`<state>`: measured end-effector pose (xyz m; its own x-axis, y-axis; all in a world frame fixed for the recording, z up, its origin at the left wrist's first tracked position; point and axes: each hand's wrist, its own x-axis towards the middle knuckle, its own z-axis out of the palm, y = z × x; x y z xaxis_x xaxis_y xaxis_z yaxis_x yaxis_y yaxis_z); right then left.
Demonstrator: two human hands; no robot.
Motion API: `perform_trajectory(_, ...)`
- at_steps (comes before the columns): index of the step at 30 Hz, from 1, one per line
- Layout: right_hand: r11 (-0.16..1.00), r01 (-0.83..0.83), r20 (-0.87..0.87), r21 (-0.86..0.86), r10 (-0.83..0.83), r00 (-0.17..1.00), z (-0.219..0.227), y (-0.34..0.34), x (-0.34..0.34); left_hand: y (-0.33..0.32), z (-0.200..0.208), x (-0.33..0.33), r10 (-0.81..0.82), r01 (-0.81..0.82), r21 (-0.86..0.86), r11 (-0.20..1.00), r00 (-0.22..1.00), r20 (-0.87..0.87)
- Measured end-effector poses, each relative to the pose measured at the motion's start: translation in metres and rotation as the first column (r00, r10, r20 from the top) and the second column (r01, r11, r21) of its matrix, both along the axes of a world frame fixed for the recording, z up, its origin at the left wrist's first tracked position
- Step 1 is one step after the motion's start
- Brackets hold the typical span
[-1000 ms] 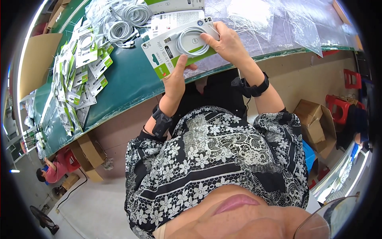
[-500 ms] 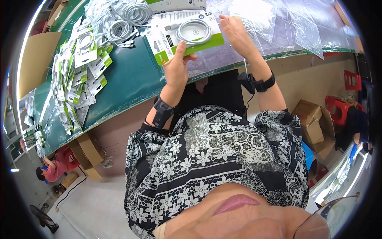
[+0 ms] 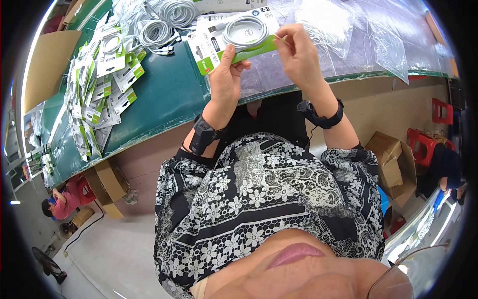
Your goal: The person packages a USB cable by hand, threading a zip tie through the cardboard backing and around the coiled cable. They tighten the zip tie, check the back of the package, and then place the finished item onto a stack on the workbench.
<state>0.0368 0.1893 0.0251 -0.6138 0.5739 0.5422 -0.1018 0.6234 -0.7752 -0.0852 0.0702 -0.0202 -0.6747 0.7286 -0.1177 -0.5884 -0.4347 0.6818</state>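
Note:
A white and green packaging card (image 3: 219,42) carries a coiled white cable (image 3: 245,32) on its face. My left hand (image 3: 225,82) grips the card's lower edge, thumb pressed on the front. My right hand (image 3: 298,52) pinches the card's right end with its fingertips, above the green table (image 3: 164,94). Both wrists wear black bands.
Several finished cable cards (image 3: 97,89) lie fanned at the table's left. Loose coiled white cables (image 3: 159,25) pile at the back. Clear plastic bags (image 3: 358,35) cover the table's right side. Cardboard boxes (image 3: 393,164) stand on the floor at right, another person (image 3: 57,204) crouches at lower left.
Both hands lifted the card up and away from my body, toward the back of the table. My right hand shifted from covering the card to pinching its right end.

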Motion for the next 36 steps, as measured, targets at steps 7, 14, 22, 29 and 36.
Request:
perform_trajectory(7,0.878,-0.129,0.200,0.460,0.039,0.979,-0.002,0.004,-0.006,-0.008,0.004,0.004,-0.038,0.033,-0.034,0.999,0.991,-0.131)
perform_trajectory(14,0.957,-0.046,0.182,0.286,-0.007,0.983,-0.035,0.011,-0.010,-0.033,-0.010,-0.006,-0.364,0.376,-0.131,0.917,0.925,0.108)
perform_trajectory(22,0.964,-0.037,0.219,0.265,-0.023,0.976,-0.067,-0.005,-0.006,-0.027,-0.003,-0.025,-0.276,-0.545,-0.064,0.836,-0.316,-0.908)
perform_trajectory(29,0.951,-0.202,0.313,0.234,0.123,0.942,-0.070,0.003,-0.003,-0.019,-0.024,-0.042,-0.528,-0.314,-0.429,0.847,-0.394,-0.752)
perform_trajectory(36,0.923,-0.290,0.341,0.254,0.195,0.920,-0.080,0.017,-0.001,-0.004,-0.006,-0.071,-0.428,-0.257,-0.395,0.882,-0.087,-0.899)
